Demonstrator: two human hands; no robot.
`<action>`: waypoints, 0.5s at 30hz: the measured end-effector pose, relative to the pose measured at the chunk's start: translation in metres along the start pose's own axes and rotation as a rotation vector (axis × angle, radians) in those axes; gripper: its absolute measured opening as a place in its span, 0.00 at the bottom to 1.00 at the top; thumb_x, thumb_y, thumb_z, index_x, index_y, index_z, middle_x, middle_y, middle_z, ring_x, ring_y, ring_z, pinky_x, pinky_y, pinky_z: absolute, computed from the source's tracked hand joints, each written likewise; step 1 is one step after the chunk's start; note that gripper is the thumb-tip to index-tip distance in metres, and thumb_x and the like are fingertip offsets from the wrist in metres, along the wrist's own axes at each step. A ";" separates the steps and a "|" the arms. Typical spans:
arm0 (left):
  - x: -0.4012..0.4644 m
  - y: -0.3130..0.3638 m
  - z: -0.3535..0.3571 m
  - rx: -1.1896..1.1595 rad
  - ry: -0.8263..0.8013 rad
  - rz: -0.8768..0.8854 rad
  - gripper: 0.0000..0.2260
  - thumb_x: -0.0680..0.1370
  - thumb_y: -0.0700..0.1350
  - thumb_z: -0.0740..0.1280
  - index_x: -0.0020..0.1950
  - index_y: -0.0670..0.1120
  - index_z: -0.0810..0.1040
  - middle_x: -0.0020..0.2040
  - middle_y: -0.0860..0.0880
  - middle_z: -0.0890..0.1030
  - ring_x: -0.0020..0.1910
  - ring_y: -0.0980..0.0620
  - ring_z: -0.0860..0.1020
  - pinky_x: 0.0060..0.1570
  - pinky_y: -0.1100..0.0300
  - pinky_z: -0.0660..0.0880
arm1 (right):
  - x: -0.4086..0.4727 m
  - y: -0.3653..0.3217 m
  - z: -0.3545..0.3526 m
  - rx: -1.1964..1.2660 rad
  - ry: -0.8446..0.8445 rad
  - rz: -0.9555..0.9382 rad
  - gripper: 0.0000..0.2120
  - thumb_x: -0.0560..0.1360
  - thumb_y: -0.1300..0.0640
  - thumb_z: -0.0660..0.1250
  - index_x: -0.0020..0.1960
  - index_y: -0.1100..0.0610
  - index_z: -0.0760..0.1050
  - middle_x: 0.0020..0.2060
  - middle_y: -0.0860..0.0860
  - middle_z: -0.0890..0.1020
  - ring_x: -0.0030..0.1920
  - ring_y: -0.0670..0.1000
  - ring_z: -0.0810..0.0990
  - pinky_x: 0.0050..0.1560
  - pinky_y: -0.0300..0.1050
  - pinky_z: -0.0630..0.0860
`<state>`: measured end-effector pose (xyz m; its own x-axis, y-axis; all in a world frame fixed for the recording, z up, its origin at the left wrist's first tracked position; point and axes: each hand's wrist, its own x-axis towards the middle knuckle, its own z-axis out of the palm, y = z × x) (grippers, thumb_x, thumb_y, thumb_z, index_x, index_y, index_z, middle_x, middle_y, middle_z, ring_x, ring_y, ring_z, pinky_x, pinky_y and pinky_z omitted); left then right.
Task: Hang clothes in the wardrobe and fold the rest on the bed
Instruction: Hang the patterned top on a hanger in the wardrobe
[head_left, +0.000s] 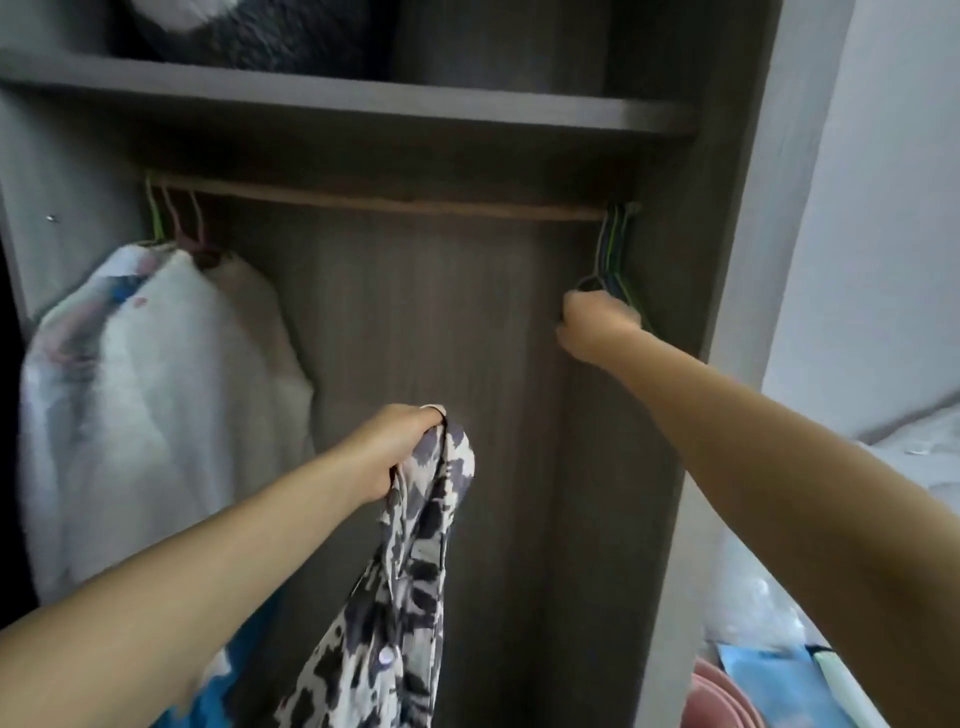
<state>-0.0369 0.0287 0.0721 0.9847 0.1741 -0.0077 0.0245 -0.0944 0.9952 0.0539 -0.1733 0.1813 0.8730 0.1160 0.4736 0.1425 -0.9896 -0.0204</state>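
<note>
Pretty dim inside the wardrobe, everything is looking grey and muddy. Daylight seems to be coming in from the right, since the wall there is glowing pale and nearly washing out. The shelf is casting shadow over the rail. Whole frame is looking soft and smeary, and straight edges are bowing near the sides from the wide lens.

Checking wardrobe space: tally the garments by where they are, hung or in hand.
Hung on the rail: 2, the white garments
Held in the left hand: 1, the patterned garment
Total: 3
</note>
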 end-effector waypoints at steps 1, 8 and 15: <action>0.010 0.005 -0.002 0.004 -0.004 0.017 0.16 0.78 0.43 0.64 0.32 0.44 0.83 0.29 0.46 0.82 0.25 0.50 0.79 0.33 0.61 0.74 | 0.018 0.005 0.001 -0.119 0.055 0.006 0.14 0.79 0.60 0.60 0.64 0.60 0.71 0.60 0.59 0.77 0.59 0.60 0.78 0.47 0.48 0.72; 0.079 0.018 -0.023 -0.010 -0.027 0.065 0.10 0.78 0.42 0.63 0.44 0.43 0.83 0.40 0.40 0.84 0.33 0.45 0.82 0.42 0.52 0.79 | 0.100 0.019 0.034 -0.628 0.000 0.084 0.16 0.79 0.62 0.58 0.66 0.60 0.71 0.60 0.57 0.75 0.58 0.57 0.77 0.45 0.48 0.73; 0.123 0.013 -0.031 -0.013 -0.098 0.035 0.09 0.78 0.42 0.63 0.48 0.40 0.82 0.44 0.39 0.84 0.42 0.41 0.82 0.51 0.45 0.77 | 0.134 0.050 0.056 -0.594 0.106 0.145 0.17 0.81 0.63 0.51 0.68 0.60 0.66 0.62 0.58 0.75 0.60 0.57 0.77 0.49 0.47 0.73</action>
<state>0.0791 0.0790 0.0869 0.9971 0.0745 0.0184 -0.0120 -0.0856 0.9963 0.2041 -0.2027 0.1940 0.8085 -0.0017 0.5885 -0.2845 -0.8765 0.3883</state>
